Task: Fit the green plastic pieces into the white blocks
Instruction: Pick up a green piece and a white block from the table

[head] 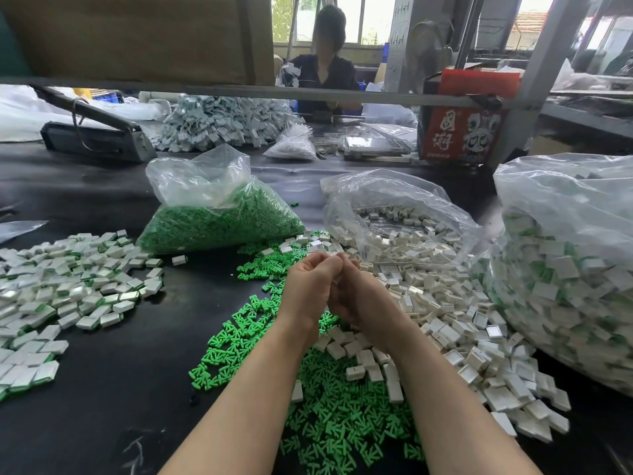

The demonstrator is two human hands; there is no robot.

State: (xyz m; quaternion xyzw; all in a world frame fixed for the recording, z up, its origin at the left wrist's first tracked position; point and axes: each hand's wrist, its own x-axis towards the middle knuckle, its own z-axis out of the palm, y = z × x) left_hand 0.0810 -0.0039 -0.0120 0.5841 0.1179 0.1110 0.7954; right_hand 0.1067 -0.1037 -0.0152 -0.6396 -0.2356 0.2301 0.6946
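While both forearms reach in from the bottom edge, the left hand (310, 286) and right hand (356, 293) meet at the centre of the frame, knuckles touching and fingers curled inward. At their fingertips, something small and pale is pinched between them; whether it is a white block alone or one with a green piece in it cannot be told, since the fingers cover it.

Loose green plastic pieces (329, 409) lie scattered across the black table (113, 382) beneath and around the wrists, running from the centre down to the lower edge. Just to the right, a spill of white blocks (442, 313) pours from an open clear bag (394, 200) at centre right. A second clear bag (212, 214), filled with green pieces, sits at upper centre left. At the left edge lies a heap of assembled blocks (68, 275), white with green showing along their sides. A large bag (568, 269) of the same green-and-white blocks bulges at the right edge.

Across the table, at upper centre, another person (325, 63) in a dark top sits behind a grey metal rail (376, 97), near a mound of pale grey parts (222, 121). A red carton (462, 121) with white characters stands at upper right.
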